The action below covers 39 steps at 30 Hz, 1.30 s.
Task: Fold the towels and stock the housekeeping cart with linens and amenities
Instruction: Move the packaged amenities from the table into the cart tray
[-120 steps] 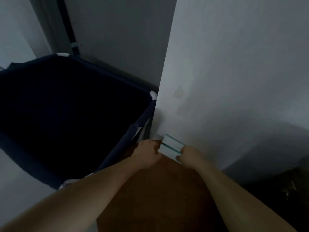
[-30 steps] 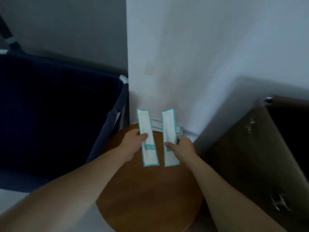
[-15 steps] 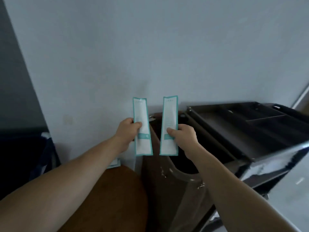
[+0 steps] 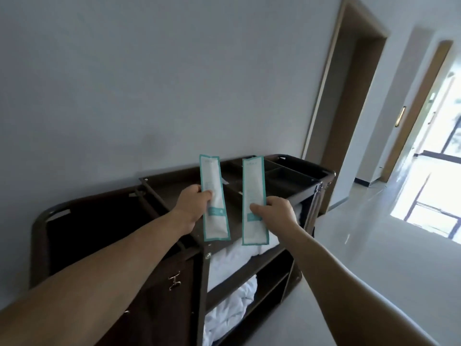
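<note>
My left hand pinches a long white amenity packet with a teal border, held upright. My right hand pinches a second matching packet beside it. Both packets hover above the near end of the dark brown housekeeping cart, over its divided top tray. White folded linens lie on the cart's upper shelf, and more white linen fills the lower shelf.
The cart stands against a grey wall. Its dark laundry bag section is at the left, with a metal hook on the side panel. To the right, a glossy hallway floor leads past door frames toward bright windows.
Both hands lifted the two packets off the round wooden stool and carried them right, over the cart. The view swung from the blue hamper to the cart and hallway.
</note>
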Available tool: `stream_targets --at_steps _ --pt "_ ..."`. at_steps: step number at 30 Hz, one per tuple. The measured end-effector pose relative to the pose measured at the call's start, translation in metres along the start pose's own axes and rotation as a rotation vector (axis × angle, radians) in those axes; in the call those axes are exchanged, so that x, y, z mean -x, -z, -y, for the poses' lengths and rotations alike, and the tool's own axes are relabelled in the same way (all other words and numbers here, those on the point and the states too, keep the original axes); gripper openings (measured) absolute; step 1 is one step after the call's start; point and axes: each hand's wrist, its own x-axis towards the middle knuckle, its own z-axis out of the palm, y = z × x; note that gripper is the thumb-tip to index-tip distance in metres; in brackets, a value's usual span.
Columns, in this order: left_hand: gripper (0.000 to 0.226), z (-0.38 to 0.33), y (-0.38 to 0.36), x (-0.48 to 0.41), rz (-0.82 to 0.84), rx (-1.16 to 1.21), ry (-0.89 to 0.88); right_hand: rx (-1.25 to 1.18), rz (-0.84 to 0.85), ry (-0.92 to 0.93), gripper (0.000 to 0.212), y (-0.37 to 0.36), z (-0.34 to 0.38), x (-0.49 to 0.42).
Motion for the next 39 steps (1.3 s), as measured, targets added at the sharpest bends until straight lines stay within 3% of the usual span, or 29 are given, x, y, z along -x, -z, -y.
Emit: stream_targets --at_steps 14,17,24,27,30,35,39 --pt "0.002 -0.001 -0.198 -0.179 0.191 0.155 0.129 0.058 -0.101 -0.197 0.016 0.101 -0.094 -0.194" --pt "0.015 -0.003 -0.225 -0.223 0.221 0.177 0.146 0.082 -0.115 -0.173 0.014 0.113 -0.099 -0.248" --pt "0.019 0.002 -0.263 -0.305 0.18 0.2 0.165 0.133 -0.063 -0.195 0.018 0.111 -0.125 -0.359" --pt "0.005 0.008 -0.281 -0.33 0.156 0.168 0.159 0.141 0.017 -0.193 0.02 0.105 -0.145 -0.406" --pt "0.008 0.016 -0.298 -0.35 0.07 0.143 0.153 0.151 0.144 -0.163 0.019 0.097 -0.162 -0.449" --pt "0.004 0.026 -0.318 -0.368 -0.172 0.091 0.168 0.181 0.437 -0.057 0.017 0.078 -0.192 -0.491" --pt "0.008 0.026 -0.329 -0.372 -0.368 0.024 0.18 0.276 0.706 0.016 0.035 0.067 -0.208 -0.502"
